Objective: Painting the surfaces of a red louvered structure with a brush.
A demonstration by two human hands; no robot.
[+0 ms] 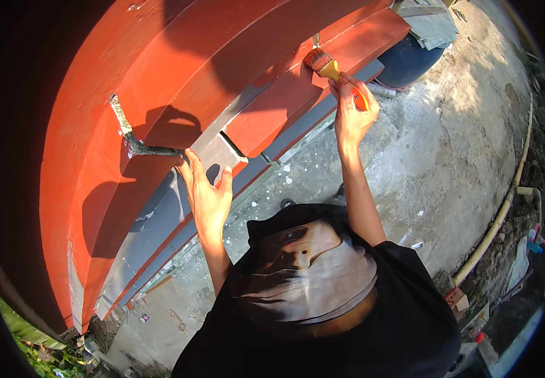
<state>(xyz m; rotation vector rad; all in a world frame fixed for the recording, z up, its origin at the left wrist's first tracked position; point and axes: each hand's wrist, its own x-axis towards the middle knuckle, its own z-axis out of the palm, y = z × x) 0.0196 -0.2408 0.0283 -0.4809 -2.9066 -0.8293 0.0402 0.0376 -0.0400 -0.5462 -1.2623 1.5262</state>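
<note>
My right hand (355,113) grips a paintbrush (329,70) with a yellow-orange handle. The reddish bristles rest against the red-painted part of a large curved wooden structure (247,47), which looks like a boat hull. Lower and to the left, my left hand (208,198) lies against a grey unpainted section (217,157), thumb and fingers apart. Its fingertips are beside the end of a dark bent bar (149,150) with a pale, flaking upper part. Whether they touch the bar I cannot tell. Red and bare grey stretches alternate along the stepped planks.
Rough concrete ground (436,145) spotted with white lies below and to the right. A dark rounded container (411,63) with grey sheets on top stands beyond the brush. A long pale pipe (496,220) runs along the right side, near scattered litter. Green leaves (27,327) show at lower left.
</note>
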